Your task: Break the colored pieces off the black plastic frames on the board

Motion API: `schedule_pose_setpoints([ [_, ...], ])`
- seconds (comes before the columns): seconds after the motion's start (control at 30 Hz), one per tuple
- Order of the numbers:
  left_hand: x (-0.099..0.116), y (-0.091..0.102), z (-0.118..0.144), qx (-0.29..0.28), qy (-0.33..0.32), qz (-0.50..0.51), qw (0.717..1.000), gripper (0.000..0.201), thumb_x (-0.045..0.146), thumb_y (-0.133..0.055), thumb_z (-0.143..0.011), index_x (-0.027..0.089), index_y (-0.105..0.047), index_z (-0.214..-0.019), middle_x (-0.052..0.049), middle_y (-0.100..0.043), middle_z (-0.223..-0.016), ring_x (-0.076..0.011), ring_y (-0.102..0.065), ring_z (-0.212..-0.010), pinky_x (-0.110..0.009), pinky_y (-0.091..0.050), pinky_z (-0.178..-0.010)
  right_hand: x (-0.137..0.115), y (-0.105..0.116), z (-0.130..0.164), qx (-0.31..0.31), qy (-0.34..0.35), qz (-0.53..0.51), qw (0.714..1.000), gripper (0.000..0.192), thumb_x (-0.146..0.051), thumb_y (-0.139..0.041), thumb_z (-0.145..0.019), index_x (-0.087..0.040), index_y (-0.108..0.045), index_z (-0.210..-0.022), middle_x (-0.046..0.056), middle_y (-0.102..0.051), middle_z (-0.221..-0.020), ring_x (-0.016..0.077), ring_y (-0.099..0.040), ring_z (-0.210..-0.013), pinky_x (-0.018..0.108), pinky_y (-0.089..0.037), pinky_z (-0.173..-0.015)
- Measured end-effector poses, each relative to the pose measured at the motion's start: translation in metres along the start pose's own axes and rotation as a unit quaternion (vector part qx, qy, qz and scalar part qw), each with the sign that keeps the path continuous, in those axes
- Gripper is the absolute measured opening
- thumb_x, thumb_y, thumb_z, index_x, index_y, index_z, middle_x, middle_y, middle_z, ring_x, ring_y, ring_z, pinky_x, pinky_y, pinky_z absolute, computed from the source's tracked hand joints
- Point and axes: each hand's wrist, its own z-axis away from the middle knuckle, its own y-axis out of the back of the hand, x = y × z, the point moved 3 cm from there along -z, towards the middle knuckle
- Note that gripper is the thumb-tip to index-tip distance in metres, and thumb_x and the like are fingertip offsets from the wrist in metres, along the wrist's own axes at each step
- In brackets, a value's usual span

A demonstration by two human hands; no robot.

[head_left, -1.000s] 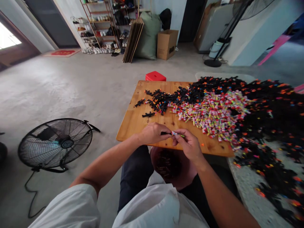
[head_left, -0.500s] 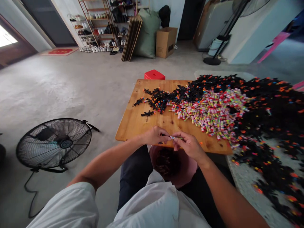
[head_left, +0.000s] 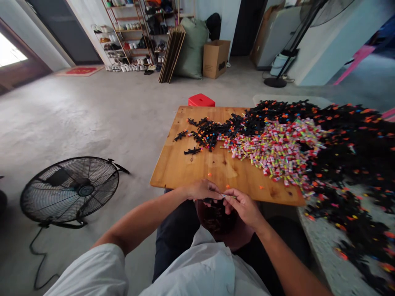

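Concrete floor [head_left: 92,111] stretches back to shoe racks, with a black floor fan [head_left: 69,191] lying beside the seated person. Across the wooden desk [head_left: 191,170] spreads a heap of black plastic pieces [head_left: 348,139] and, in front of it, a pile of small colourful tubes [head_left: 277,150], both within arm's reach. At the near edge, over a pink bowl [head_left: 230,230] on the lap, the left hand [head_left: 202,190] and right hand [head_left: 243,205] are closed together, pinching one small colourful piece [head_left: 227,196] between fingertips.
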Motion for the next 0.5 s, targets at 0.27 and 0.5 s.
schedule_pose_setpoints([
  [0.27,0.025,-0.003,0.016,0.077,-0.241,-0.376,0.891,0.024,0.033,-0.073,-0.092,0.019,-0.073,-0.111,-0.006,-0.075,-0.1,-0.0156,-0.07,-0.084,-0.022,-0.049,-0.076,0.014,-0.011,0.0,0.03,-0.016,-0.103,0.994,0.037,-0.054,-0.073,-0.091,-0.02,-0.061,-0.1,-0.001,-0.07,-0.077,0.0138,-0.066,-0.055,0.026,-0.053,-0.055],
  [0.5,0.025,-0.013,0.015,0.072,-0.292,-0.406,0.863,0.023,0.031,-0.062,-0.099,0.016,-0.073,-0.111,-0.011,-0.075,-0.097,-0.019,-0.071,-0.087,-0.025,-0.051,-0.079,0.004,-0.007,0.001,0.029,-0.01,-0.099,0.995,0.037,-0.054,-0.074,-0.09,-0.02,-0.061,-0.097,-0.001,-0.07,-0.075,0.0134,-0.065,-0.054,0.026,-0.051,-0.054],
])
